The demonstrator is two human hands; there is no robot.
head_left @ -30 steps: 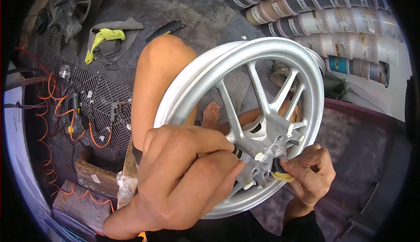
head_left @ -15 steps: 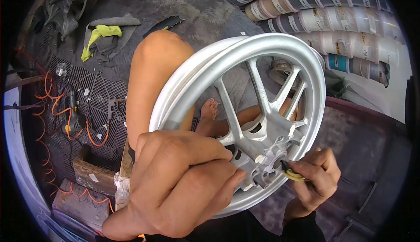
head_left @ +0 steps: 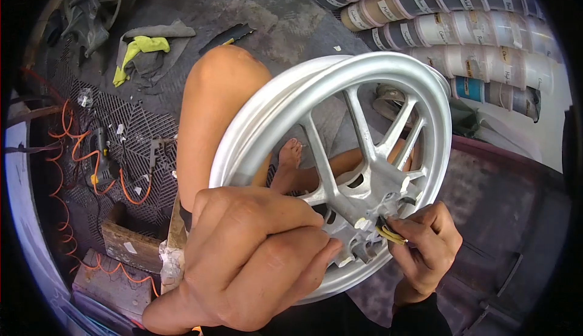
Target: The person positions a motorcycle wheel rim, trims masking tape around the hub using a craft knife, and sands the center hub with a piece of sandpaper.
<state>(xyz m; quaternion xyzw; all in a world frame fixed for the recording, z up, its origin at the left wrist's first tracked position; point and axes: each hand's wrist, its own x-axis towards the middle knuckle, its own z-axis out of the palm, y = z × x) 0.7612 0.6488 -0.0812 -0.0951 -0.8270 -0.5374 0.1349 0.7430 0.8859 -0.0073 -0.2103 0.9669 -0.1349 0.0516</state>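
Observation:
A bare silvery alloy wheel rim (head_left: 331, 181) with several spokes stands tilted in front of my body, leaning by my bent knee. My left hand (head_left: 255, 257) is curled closed close to the camera, in front of the rim's lower left. Whatever its fingers hold, if anything, is hidden. My right hand (head_left: 431, 245) pinches a small folded yellow-and-black strip (head_left: 390, 235) between thumb and fingers. The strip's dark end is at the wheel's hub (head_left: 376, 211), where pale patches show on the raised lugs; whether it touches cannot be told.
Stacked labelled tubs (head_left: 449, 26) line the upper right. Over the floor mat at left run an orange coiled hose (head_left: 76, 145) and a power tool (head_left: 103, 160). A wooden block (head_left: 130, 239) lies nearer. Grey and yellow cloths (head_left: 143, 47) and other metal parts (head_left: 88, 20) lie farther back.
My right hand has moved left and slightly up, bringing the yellow-and-black strip closer over the hub. The wheel has shifted slightly; my left hand stays curled in nearly the same place.

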